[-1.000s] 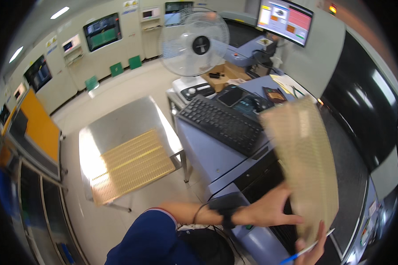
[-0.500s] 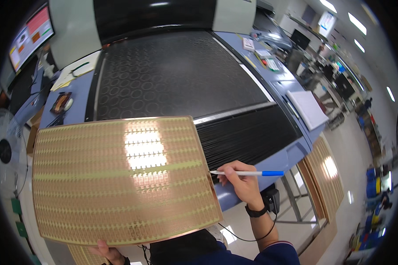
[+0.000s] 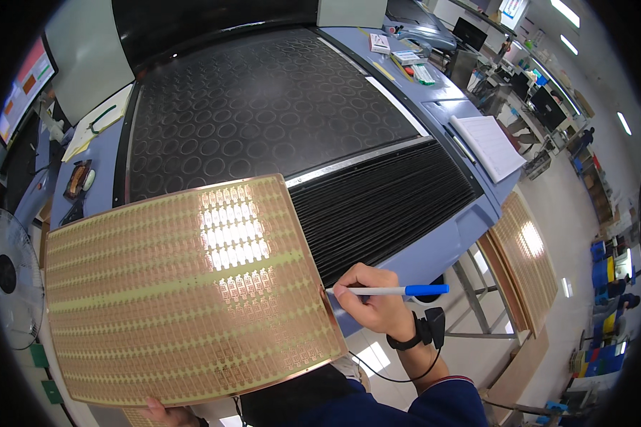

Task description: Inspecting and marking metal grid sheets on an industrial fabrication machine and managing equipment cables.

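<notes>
A large copper-coloured circuit board panel point(image 3: 157, 299) with rows of small repeated patterns is held up in front of me, tilted, a bright reflection on its upper part. My left hand point(image 3: 167, 413) grips its lower edge near the left corner; most of the fingers are hidden behind it. My right hand point(image 3: 372, 295) is closed on a white marker pen with a blue end point(image 3: 426, 290). The pen's tip is at the panel's right edge; whether it touches cannot be made out. A dark band with a wired box point(image 3: 431, 329) circles my right wrist.
Beyond the panel lies a machine bed with a black ring-textured mat point(image 3: 263, 107) and a ribbed black strip point(image 3: 384, 206). A notepad point(image 3: 488, 146) lies on its right side. Stacked panels point(image 3: 523, 249) stand at right. A fan point(image 3: 11, 270) and a monitor point(image 3: 27, 89) are at left.
My view has shifted, so the machine sits higher and further left. The panel has tilted a little, its right side lower. My right hand with the pen is slightly lower along the panel's edge.
</notes>
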Demonstrator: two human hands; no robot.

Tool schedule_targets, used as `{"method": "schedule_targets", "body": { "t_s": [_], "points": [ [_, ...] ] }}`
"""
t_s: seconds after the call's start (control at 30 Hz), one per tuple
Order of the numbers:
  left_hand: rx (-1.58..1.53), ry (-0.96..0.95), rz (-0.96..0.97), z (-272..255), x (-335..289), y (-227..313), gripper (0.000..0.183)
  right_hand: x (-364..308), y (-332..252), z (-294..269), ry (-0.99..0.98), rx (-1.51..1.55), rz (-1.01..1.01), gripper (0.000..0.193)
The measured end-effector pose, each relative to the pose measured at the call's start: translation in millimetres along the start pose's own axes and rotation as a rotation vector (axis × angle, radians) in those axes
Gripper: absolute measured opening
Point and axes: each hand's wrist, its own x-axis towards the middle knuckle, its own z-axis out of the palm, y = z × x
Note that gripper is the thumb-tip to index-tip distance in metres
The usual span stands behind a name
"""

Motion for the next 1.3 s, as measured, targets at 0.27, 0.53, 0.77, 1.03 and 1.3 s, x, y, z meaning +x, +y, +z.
{"method": "schedule_targets", "body": {
  "t_s": [0.27,0.53,0.77,1.03,1.3],
  "points": [
    [-0.112,-0.002,-0.03,12.8,-5.8,8.5,0.072,-3.4,1.5,-5.2,-0.064,0.0,0.016,0.01],
    [-0.609,-0.023,-0.173,-0.2,-2.9,78.7,0.066,-6.3,51.9,6.7,0.351,0.672,-0.104,0.014],
    [-0.724,0.236,0.068,-215.8,-39.4,115.7,0.047,-11.2,69.2,-21.4,0.472,0.381,-0.117,0.02],
    [-0.601,0.919,-0.036,-364.0,-194.9,-34.1,0.031,-0.4,67.2,-11.2,0.406,0.587,-0.321,0.023],
    [-0.453,1.311,-0.393,-344.0,-232.2,-178.5,0.021,-3.7,61.8,-13.8,0.442,0.554,-0.291,0.024]
  ]
}}
